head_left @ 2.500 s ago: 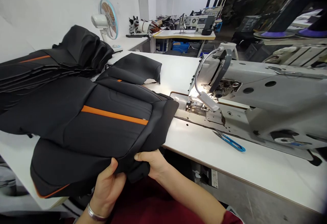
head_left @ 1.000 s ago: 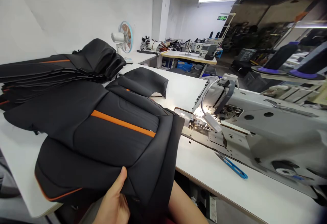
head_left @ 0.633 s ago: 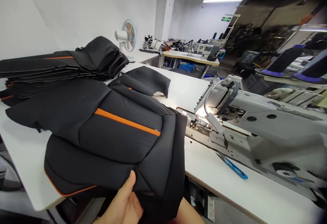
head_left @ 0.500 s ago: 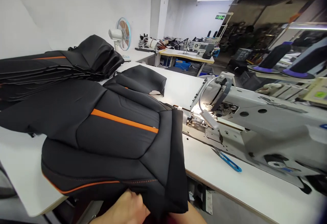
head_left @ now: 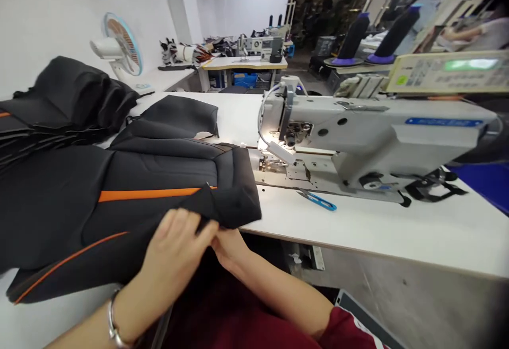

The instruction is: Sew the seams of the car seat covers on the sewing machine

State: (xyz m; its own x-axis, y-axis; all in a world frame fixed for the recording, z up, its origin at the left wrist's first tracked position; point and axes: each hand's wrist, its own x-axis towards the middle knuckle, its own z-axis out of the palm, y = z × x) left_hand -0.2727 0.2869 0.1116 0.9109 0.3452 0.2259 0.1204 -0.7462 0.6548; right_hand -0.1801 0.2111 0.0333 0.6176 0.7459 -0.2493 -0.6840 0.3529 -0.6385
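Observation:
A black car seat cover (head_left: 155,174) with an orange stripe and orange piping lies across the white table. My left hand (head_left: 178,237) is closed on its near edge, which is folded up at the front right corner. Right beside it, my right hand (head_left: 228,245) grips the same edge from below; its fingertips are hidden under the cover. Just past the cover's right end stands a sewing machine (head_left: 366,131), its lamp lighting the needle area. Blue thread snips (head_left: 318,199) lie on the table in front of the machine.
A stack of black seat covers (head_left: 75,94) sits at the left, with a fan (head_left: 119,46) behind it. Thread cones (head_left: 353,38) and a control panel (head_left: 449,73) rise behind the machine. Another sewing machine (head_left: 260,46) stands farther back. Part of another person (head_left: 485,36) shows at the far right.
The view has turned right and down. Both hands have come into fuller view, and the cover's near edge is now lifted and folded over toward the orange stripe.

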